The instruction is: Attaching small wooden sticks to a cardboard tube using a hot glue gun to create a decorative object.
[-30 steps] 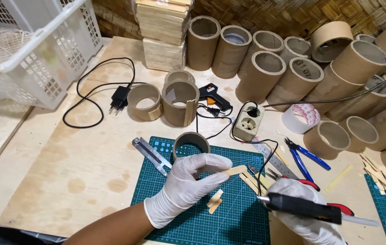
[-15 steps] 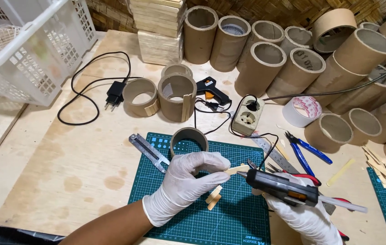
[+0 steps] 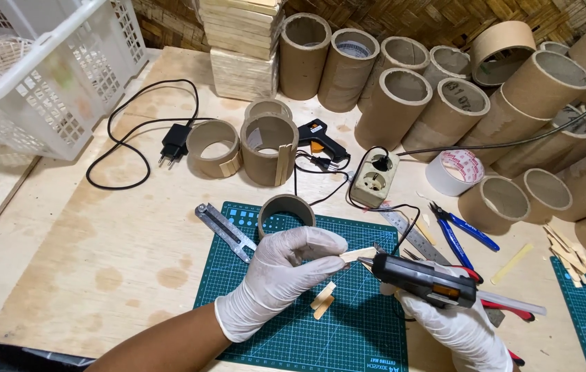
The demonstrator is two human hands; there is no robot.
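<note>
Left hand [image 3: 282, 275], gloved: pinches a thin wooden stick [image 3: 357, 255] over the green cutting mat [image 3: 348, 331].
Right hand [image 3: 455, 324], gloved: fist wrapped round a black glue gun [image 3: 425, 280], nozzle at the stick's end.
Two cardboard rings [image 3: 214, 148] already carry sticks; one ring [image 3: 286, 210] on the mat is bare.

Glue gun [image 3: 425, 280] nozzle against wooden stick [image 3: 357, 255]

We list: white-gloved left hand [image 3: 280, 277], pale wooden stick [image 3: 357, 255], black glue gun [image 3: 422, 280], green white-gridded cutting mat [image 3: 348, 331], blue-handled pliers [image 3: 459, 231].
</note>
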